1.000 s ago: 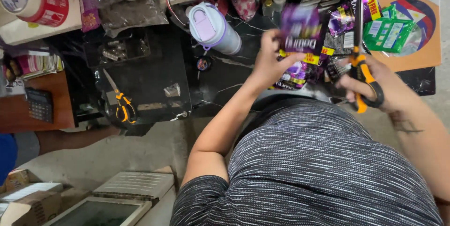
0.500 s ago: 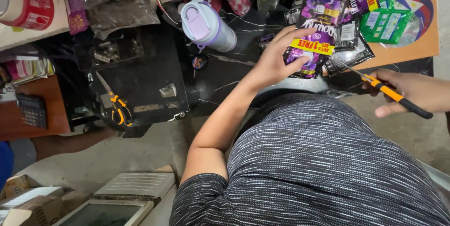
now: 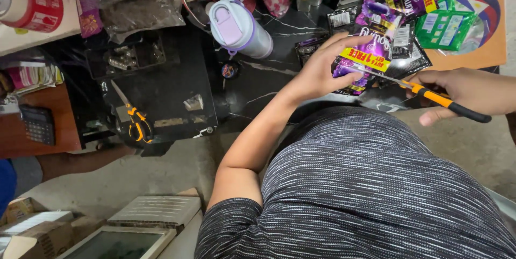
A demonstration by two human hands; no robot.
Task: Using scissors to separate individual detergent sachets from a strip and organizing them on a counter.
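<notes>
Left hand [image 3: 317,73] clamped on purple sachets [image 3: 371,49]; right hand [image 3: 462,90] gripping scissors [image 3: 430,95], blades at sachets' 5 o'clock; bottle [image 3: 239,28] at 9 o'clock

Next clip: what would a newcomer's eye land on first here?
First, the purple sachets right of centre on the dark counter, pinched by the left hand while the right hand brings orange-handled scissors to their lower edge. Next, the lilac-lidded bottle lying at top centre. A second pair of orange scissors lies at left.
</notes>
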